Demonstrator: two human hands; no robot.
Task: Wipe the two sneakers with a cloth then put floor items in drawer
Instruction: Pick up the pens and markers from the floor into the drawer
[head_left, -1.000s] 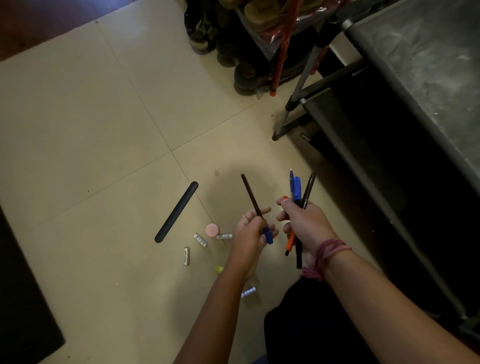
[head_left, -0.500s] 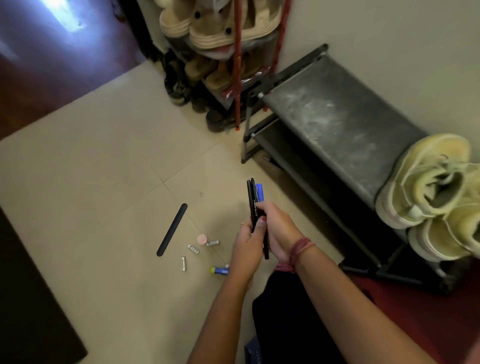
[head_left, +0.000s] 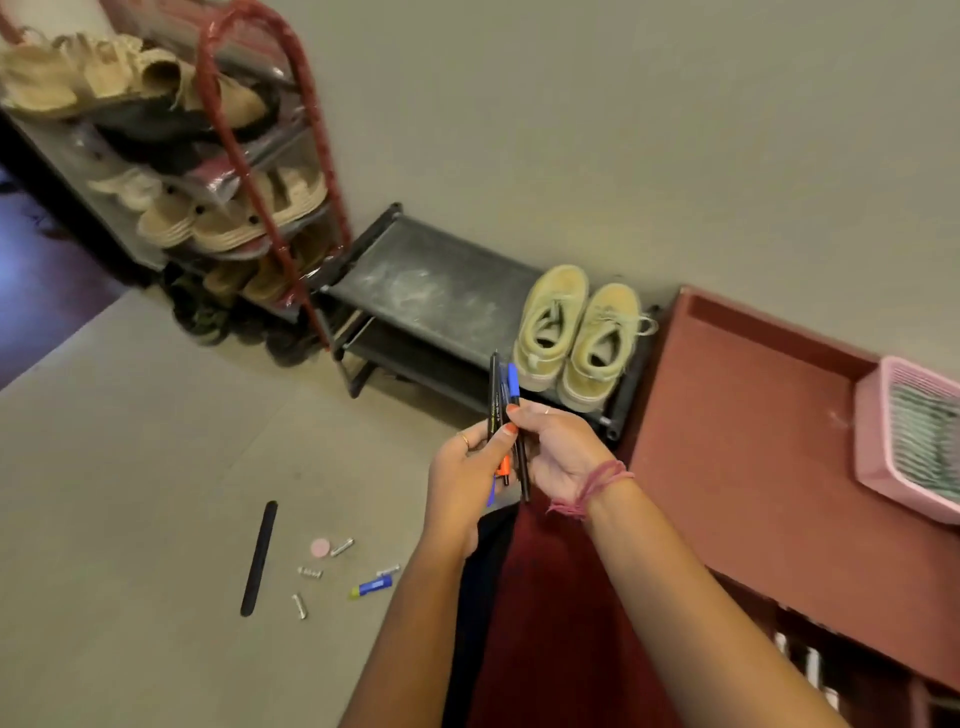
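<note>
Head view has both your hands meeting in front of you around a bundle of pens (head_left: 503, 415). Your right hand (head_left: 558, 449) curls its fingers round the bundle from the right, thumb pressing across the front, and your left hand (head_left: 462, 470) pinches the same pens from the left, so each grip is clamped on them. The bundle stands nearly upright, with a blue cap and black barrels sticking out above your fingers and an orange piece and a blue tip showing below.

Just beyond the pens, the two sneakers (head_left: 579, 332) sit side by side on the right end of a low black shoe rack (head_left: 415, 280) against the wall. To your right is a dark red cabinet top (head_left: 737, 415) carrying a pink basket (head_left: 878, 452) at its far edge.

Down on the floor (head_left: 130, 467) to your left lie the items not yet gathered: a long black strip (head_left: 258, 558), a small pink disc (head_left: 320, 547), several small silver pieces (head_left: 310, 572) scattered near it, and a blue tube with a yellow end (head_left: 370, 587). A taller rack (head_left: 249, 171) crammed with sandals and shoes stands at the far left.
</note>
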